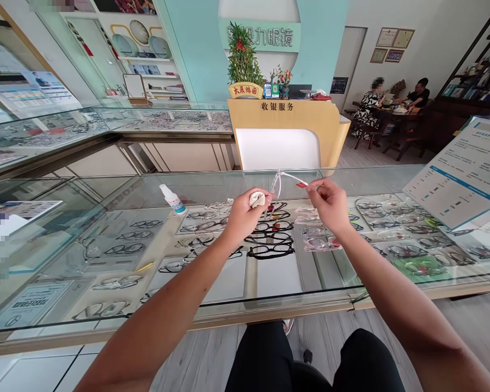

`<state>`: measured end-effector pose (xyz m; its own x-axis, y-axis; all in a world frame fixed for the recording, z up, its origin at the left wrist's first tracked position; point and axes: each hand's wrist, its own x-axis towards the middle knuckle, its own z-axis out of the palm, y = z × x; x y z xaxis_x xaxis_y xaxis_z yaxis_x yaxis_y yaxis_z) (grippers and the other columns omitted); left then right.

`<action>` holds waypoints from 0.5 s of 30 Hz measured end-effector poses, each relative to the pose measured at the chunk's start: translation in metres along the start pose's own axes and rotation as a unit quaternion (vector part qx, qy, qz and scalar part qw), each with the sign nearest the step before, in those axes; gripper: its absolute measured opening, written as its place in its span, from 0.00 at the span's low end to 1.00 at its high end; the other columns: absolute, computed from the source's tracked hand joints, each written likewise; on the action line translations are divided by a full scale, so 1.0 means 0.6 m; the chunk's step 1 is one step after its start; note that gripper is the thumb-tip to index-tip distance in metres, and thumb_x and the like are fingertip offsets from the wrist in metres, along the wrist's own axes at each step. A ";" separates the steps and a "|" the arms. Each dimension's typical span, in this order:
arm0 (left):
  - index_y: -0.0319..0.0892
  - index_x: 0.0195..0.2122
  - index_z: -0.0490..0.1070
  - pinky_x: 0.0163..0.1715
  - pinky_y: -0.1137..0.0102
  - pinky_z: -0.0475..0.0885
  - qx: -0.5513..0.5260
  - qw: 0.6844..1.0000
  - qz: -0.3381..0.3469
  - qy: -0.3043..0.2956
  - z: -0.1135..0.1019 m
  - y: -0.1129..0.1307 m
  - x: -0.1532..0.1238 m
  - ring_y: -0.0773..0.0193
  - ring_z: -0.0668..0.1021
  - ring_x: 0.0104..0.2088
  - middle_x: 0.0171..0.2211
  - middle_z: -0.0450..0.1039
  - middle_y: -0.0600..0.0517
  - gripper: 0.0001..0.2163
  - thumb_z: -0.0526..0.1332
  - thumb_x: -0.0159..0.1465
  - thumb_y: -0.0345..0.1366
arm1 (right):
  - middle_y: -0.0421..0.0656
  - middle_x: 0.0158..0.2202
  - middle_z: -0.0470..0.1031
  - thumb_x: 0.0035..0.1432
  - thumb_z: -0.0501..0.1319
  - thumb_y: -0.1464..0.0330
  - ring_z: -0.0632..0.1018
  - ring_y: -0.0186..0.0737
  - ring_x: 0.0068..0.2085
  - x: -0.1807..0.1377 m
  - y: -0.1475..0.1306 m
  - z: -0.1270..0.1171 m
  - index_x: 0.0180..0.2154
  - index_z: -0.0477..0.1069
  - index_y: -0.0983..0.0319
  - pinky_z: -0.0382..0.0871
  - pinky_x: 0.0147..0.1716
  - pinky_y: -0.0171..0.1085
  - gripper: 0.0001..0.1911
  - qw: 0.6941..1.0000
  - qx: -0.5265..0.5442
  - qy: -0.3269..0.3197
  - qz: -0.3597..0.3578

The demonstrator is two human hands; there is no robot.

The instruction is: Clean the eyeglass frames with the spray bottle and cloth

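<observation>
My left hand is closed round a small pale cloth, pressed against the front of a pair of clear-framed glasses. My right hand pinches the red-tipped end of one temple arm of those glasses. Both hands hold the glasses in the air above a glass display counter. Under the glass lie rows of spectacle frames, black ones in the middle and pinkish ones to the right.
A small white spray bottle stands on the counter left of my hands. A tilted printed sign stands at the right. Beyond are a yellow cashier desk with plants and two seated people at a table.
</observation>
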<state>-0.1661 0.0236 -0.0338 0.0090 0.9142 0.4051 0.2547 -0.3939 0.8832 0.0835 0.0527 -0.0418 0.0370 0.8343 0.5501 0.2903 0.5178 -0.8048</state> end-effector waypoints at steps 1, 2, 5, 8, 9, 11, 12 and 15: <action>0.46 0.40 0.79 0.50 0.62 0.78 0.008 1.000 0.003 -0.003 0.000 -0.001 -0.001 0.51 0.87 0.49 0.44 0.89 0.46 0.13 0.71 0.65 0.49 | 0.33 0.21 0.70 0.71 0.66 0.53 0.67 0.36 0.24 0.000 0.000 -0.003 0.43 0.78 0.57 0.60 0.29 0.40 0.15 1.000 -0.013 0.015 -0.009; 0.46 0.40 0.80 0.50 0.62 0.78 0.016 1.000 0.006 -0.007 0.000 -0.002 -0.001 0.51 0.87 0.48 0.44 0.89 0.47 0.12 0.70 0.66 0.49 | 0.36 0.24 0.76 0.72 0.65 0.53 0.70 0.37 0.25 0.001 0.000 -0.005 0.44 0.77 0.57 0.63 0.30 0.40 0.14 0.999 -0.025 0.029 -0.018; 0.46 0.40 0.80 0.48 0.62 0.77 0.034 0.999 0.014 -0.015 0.002 -0.002 -0.003 0.52 0.86 0.46 0.43 0.89 0.48 0.12 0.70 0.67 0.49 | 0.42 0.36 0.87 0.73 0.65 0.54 0.77 0.40 0.30 -0.002 -0.004 -0.006 0.49 0.74 0.56 0.69 0.33 0.42 0.14 0.996 -0.042 0.065 -0.052; 0.45 0.39 0.80 0.48 0.62 0.78 0.023 1.000 0.005 -0.012 0.008 0.002 -0.007 0.52 0.86 0.46 0.43 0.89 0.48 0.13 0.71 0.66 0.50 | 0.45 0.45 0.88 0.72 0.66 0.55 0.81 0.42 0.36 -0.012 -0.010 0.003 0.49 0.71 0.54 0.74 0.38 0.44 0.13 0.992 -0.053 0.068 -0.090; 0.45 0.39 0.80 0.49 0.62 0.78 0.012 1.000 -0.001 -0.011 0.010 0.004 -0.008 0.52 0.86 0.47 0.44 0.89 0.47 0.13 0.71 0.65 0.50 | 0.46 0.48 0.88 0.71 0.67 0.55 0.82 0.43 0.37 -0.017 -0.012 0.007 0.48 0.71 0.54 0.75 0.40 0.45 0.12 0.991 -0.064 0.059 -0.099; 0.46 0.40 0.80 0.50 0.62 0.78 -0.008 1.000 -0.007 -0.014 0.015 0.009 -0.013 0.52 0.86 0.48 0.44 0.89 0.47 0.14 0.71 0.66 0.51 | 0.46 0.51 0.88 0.71 0.67 0.54 0.83 0.44 0.38 -0.026 -0.014 0.016 0.45 0.72 0.54 0.76 0.43 0.47 0.12 0.989 -0.088 0.028 -0.113; 0.46 0.40 0.80 0.50 0.62 0.78 -0.013 1.000 -0.006 -0.017 0.018 0.011 -0.015 0.52 0.86 0.48 0.44 0.88 0.47 0.14 0.71 0.66 0.52 | 0.46 0.51 0.88 0.70 0.67 0.54 0.84 0.45 0.38 -0.030 -0.014 0.021 0.45 0.73 0.54 0.77 0.44 0.48 0.13 0.988 -0.098 0.011 -0.117; 0.46 0.40 0.80 0.47 0.64 0.77 -0.011 1.000 0.004 -0.023 0.023 0.015 -0.023 0.54 0.85 0.46 0.43 0.88 0.48 0.15 0.71 0.67 0.53 | 0.47 0.50 0.87 0.69 0.68 0.52 0.85 0.50 0.42 -0.037 -0.012 0.031 0.49 0.75 0.54 0.78 0.45 0.51 0.16 0.985 -0.119 -0.014 -0.122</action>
<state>-0.1506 0.0088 -0.0344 0.0556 0.9145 0.4008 0.2331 -0.4022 0.8854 0.0629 0.0340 -0.0526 -0.0879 0.6970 0.7117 0.5026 0.6479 -0.5724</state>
